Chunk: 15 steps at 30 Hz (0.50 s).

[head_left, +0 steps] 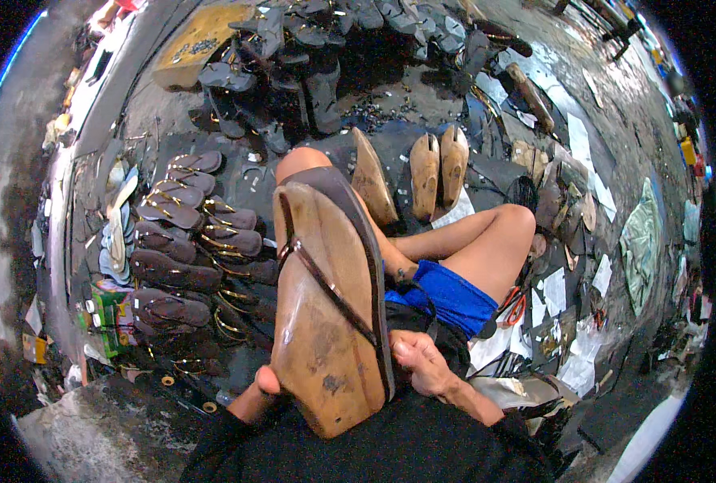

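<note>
A wooden shoe last (318, 322) rests over my lap, its toe pointing away from me. A dark sole (366, 209) lies against its underside, and a thin dark strap (331, 291) crosses the last from a slot near the toe to its right edge. My left hand (267, 381) grips the heel end from the left; only the thumb shows, the other fingers being behind the last. At the right edge, my right hand (425, 362) is closed, thumb against the curled fingers, beside the strap's lower end. What it pinches there is hidden.
Rows of dark sandals (173, 270) with gold trim lie on the left. Ahead stand a wooden last (372, 181) and a pair of lasts (438, 173). Red-handled scissors (516, 307) and paper scraps (554, 291) lie at right. More sandals (322, 92) are piled at the back.
</note>
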### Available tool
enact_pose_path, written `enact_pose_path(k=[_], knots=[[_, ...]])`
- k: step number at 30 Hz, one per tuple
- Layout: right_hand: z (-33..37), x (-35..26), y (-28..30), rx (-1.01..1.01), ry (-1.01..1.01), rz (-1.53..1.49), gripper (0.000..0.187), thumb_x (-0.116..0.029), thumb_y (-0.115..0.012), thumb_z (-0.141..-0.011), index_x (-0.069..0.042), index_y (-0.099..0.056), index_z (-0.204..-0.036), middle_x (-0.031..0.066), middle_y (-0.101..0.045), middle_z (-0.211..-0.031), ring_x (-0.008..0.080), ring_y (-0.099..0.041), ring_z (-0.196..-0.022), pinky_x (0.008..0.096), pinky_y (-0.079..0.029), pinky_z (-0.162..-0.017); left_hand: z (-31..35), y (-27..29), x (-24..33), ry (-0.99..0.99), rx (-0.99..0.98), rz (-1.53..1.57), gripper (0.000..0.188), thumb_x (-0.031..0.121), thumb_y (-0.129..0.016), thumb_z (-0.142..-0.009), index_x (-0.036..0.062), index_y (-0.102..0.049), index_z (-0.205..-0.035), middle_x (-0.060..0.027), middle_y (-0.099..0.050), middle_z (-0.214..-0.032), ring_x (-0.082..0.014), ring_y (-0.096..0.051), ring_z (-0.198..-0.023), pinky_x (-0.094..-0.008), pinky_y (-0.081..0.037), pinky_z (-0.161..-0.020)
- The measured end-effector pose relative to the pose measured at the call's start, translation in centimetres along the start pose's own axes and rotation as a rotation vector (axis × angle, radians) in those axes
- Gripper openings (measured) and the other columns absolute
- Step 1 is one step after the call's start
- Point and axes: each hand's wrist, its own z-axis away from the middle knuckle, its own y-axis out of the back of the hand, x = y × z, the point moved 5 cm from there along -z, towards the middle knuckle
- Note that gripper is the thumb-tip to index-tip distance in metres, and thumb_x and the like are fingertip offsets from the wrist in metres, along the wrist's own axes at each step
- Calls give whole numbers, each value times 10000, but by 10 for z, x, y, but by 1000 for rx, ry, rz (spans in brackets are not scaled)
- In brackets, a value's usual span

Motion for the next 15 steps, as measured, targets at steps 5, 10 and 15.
enact_pose_path(k=[5, 10, 15], knots=[[-20, 15, -7, -206, -157, -108, 416, -437, -569, -996, -35, -609, -1097, -6, -590, -979, 114, -540, -935, 295, -457, -845, -12, 11, 1, -73, 29, -46, 1322, 812, -705, -659, 38, -136, -1567, -197, -321, -1550, -297, -393, -1386, -462, -342, -1154], [-46, -11, 29, 73, 8, 51, 958, -498, -801, -795, -17, -357, -1495, 114, -465, -1451, 227, -428, -1337, 391, -373, -1083, -31, 41, 34, -438, 395, -540, 1369, 809, -726, -638, 32, -96, -1573, -203, -294, -1560, -295, -376, -1395, -455, -333, -1158], [-44, -71, 3, 112, 445, 1007, 1192, -326, -907, -686, 30, -163, -1547, 237, -323, -1553, 352, -324, -1452, 435, -266, -1193, -63, -16, 59, -599, 304, -922, 1478, 768, -795, -590, 19, 23, -1566, -215, -242, -1569, -299, -335, -1409, -439, -310, -1166]])
